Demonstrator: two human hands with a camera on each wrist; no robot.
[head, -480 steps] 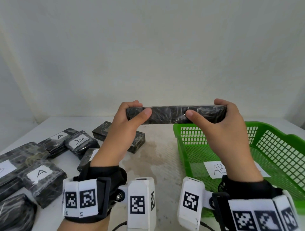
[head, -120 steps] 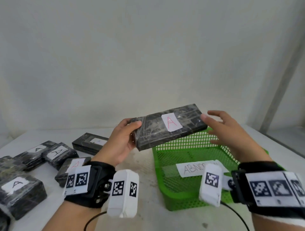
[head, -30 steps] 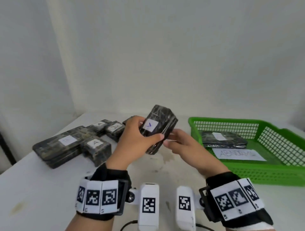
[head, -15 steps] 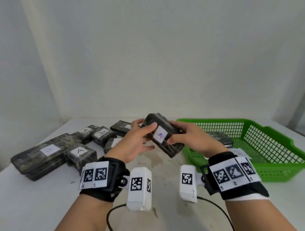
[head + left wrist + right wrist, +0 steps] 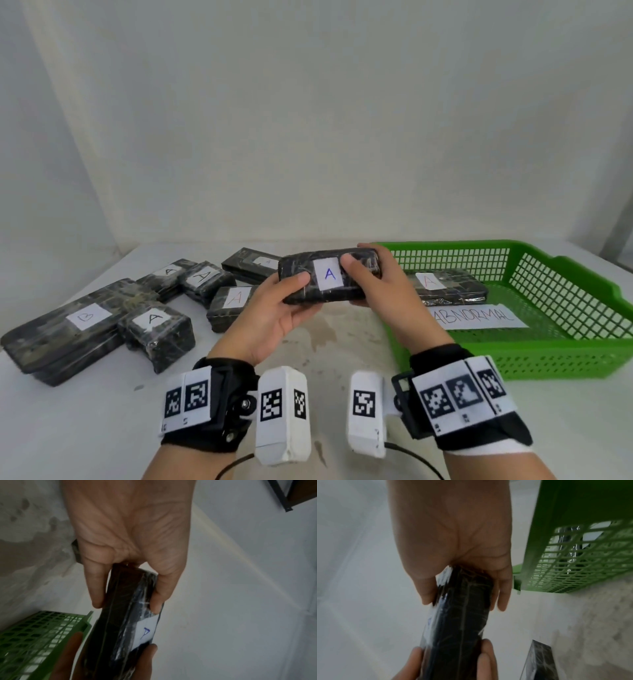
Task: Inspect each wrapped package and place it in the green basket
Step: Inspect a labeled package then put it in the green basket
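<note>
Package (image 5: 329, 280), label A up, hangs over the bench just left of the basket (image 5: 561, 356), its long axis level and pointing at the basket's near-left corner. Left hand (image 5: 274, 315) clamps its far end from the basket, thumb on top, palm up; right hand (image 5: 380, 291) clamps the basket-side end and is nearer the rim.
</note>
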